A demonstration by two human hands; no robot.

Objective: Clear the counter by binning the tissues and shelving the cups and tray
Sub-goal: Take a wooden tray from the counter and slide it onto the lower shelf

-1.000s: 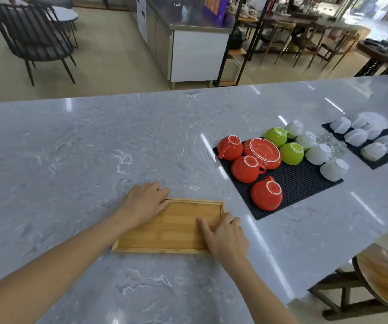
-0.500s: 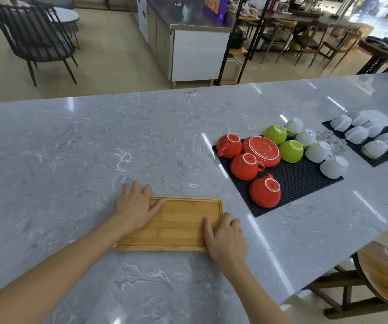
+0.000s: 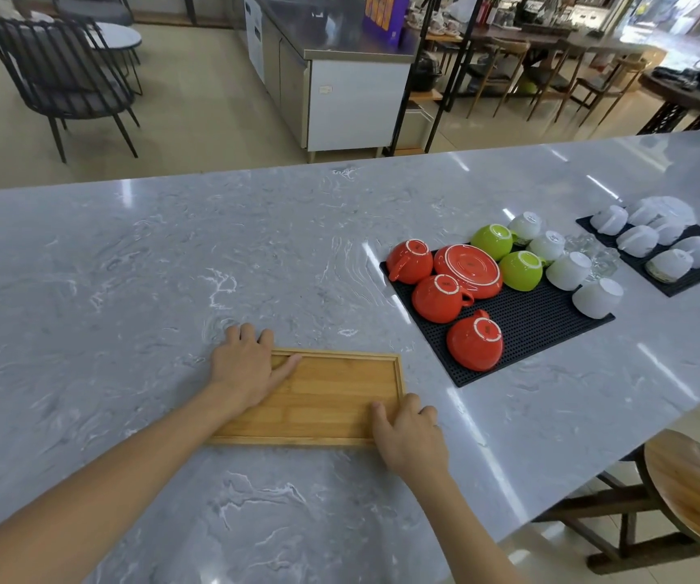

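The wooden tray (image 3: 331, 398) lies flat on the table (image 3: 129, 267). The left hand (image 3: 247, 368) rests spread on its left end; the right hand (image 3: 409, 436) curls its fingers loosely over the near right corner. The tray looks stiff and light, best lifted by its short ends.

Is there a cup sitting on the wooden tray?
No, the wooden tray holds no cups; only the left hand and right hand touch it, and the cups stand on black mats.

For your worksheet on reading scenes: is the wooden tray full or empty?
Empty: the wooden tray shows bare slats, with only hands at its ends.
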